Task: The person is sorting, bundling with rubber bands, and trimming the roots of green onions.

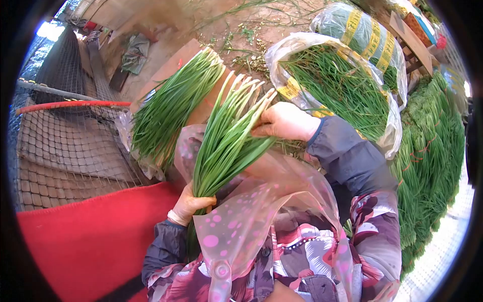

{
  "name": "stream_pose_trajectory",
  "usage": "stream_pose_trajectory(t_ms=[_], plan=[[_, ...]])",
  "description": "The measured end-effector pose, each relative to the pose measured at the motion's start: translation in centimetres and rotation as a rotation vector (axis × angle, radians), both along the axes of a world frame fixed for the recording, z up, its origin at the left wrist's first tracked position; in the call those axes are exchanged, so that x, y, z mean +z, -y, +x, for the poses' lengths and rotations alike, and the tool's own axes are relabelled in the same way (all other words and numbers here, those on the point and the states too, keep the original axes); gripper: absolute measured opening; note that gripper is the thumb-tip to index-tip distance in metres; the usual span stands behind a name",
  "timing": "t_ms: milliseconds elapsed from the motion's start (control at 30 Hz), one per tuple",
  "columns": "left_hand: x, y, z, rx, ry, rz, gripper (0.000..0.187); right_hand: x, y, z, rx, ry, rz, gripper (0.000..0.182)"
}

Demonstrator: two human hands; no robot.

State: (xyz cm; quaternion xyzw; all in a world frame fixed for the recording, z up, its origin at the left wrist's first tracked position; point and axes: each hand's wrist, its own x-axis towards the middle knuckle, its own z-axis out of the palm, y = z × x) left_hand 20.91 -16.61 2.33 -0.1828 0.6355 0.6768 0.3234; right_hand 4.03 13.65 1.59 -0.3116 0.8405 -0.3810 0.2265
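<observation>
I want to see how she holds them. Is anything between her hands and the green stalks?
Nothing visible. The left hand grips the bunch of green stalks low down, and the right hand touches its pale ends directly.

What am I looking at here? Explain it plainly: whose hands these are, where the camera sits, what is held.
One camera, worn on a person's head, looks down at their own two bare hands. The left hand grips a bunch of green chives near its lower end; the right hand touches the bunch's pale upper end. A clear plastic sheet with pink dots covers the lap. Beyond lie another loose bunch on a board, an open bag of chives, and a large pile at right.
</observation>
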Motion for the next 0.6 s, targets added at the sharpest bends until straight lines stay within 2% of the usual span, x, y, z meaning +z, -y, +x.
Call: stream_pose_trajectory(t_ms=[33,67,133,167,200,233,267,367,433,467,533,600], plan=[[-0.3,0.2,0.0,-0.033,-0.018,-0.006,0.047,1.5,-0.1,0.0,0.033,0.199,0.048,0.036],[-0.2,0.2,0.1,-0.03,-0.017,-0.003,0.047,1.2,0.0,0.2,0.035,0.201,0.051,0.036],[0.9,-0.5,-0.3,0.002,-0.013,-0.006,0.039,-0.2,0.1,0.7,0.035,0.354,-0.248,0.035],[0.8,-0.3,-0.2,0.007,-0.013,-0.006,0.039,-1.6,0.2,0.7,0.127,0.268,-0.182,0.038],[0.6,-0.1,-0.2,-0.008,-0.021,-0.003,0.048,-1.3,0.5,0.8,0.129,0.269,-0.183,0.038],[0.4,0.1,-0.2,-0.025,-0.029,0.0,0.056,-0.7,1.0,1.0,0.076,0.097,0.005,0.035],[0.3,0.2,-0.1,-0.027,-0.026,0.0,0.056,-0.5,1.2,1.2,0.022,-0.074,0.192,0.033],[0.3,0.3,-0.2,-0.032,-0.034,0.008,0.059,-2.9,1.2,-0.4,-0.037,-0.308,0.203,0.028],[0.9,0.5,-0.5,-0.063,-0.04,0.017,0.055,-1.8,1.2,-0.5,-0.077,-0.424,0.175,0.028],[1.2,0.8,-0.6,-0.061,-0.034,0.017,0.055,-1.9,0.8,-0.9,-0.083,-0.443,0.164,0.028],[1.6,1.6,-0.7,-0.095,0.047,0.054,0.05,1.1,0.4,-1.7,-0.162,-0.198,0.426,0.022],[1.1,2.4,-0.2,-0.096,-0.009,0.057,0.042,-0.7,-2.9,-3.2,-0.313,-0.225,0.271,0.022]])
